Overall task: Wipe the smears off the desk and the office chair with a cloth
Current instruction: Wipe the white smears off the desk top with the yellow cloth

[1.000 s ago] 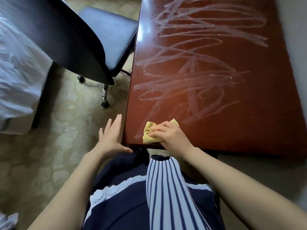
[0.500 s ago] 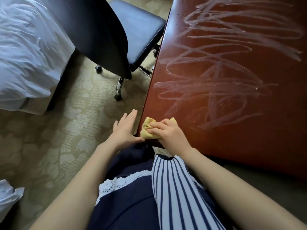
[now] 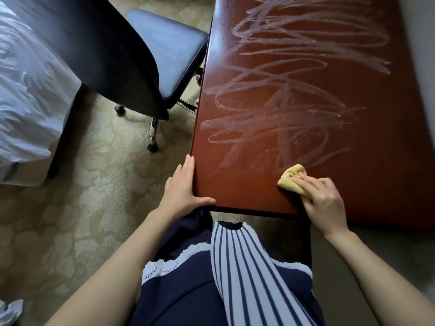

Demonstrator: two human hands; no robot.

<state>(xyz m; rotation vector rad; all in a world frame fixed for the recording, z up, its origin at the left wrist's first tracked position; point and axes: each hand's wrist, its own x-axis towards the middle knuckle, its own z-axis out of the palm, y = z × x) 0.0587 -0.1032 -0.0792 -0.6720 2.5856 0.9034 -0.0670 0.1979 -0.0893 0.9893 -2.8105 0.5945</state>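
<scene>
Left of the desk [image 3: 237, 194], leaving the office chair [image 3: 164, 55] unwiped, bracing at the near corner with the left hand [image 3: 182, 188] flat and spread, then gripping the bunched yellow cloth [image 3: 291, 178] in the right hand [image 3: 323, 200] just below the smears [image 3: 282, 102] (desk-wiping barely begun, seemingly), next needing firm strokes outward across those loops.

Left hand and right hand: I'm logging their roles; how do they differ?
The left hand lies flat, fingers straight, holding nothing; the right hand curls round a yellow cloth. The left hand rests at the near corner of the desk; the right hand sits on its top by the smears. Both touch the desk.
</scene>
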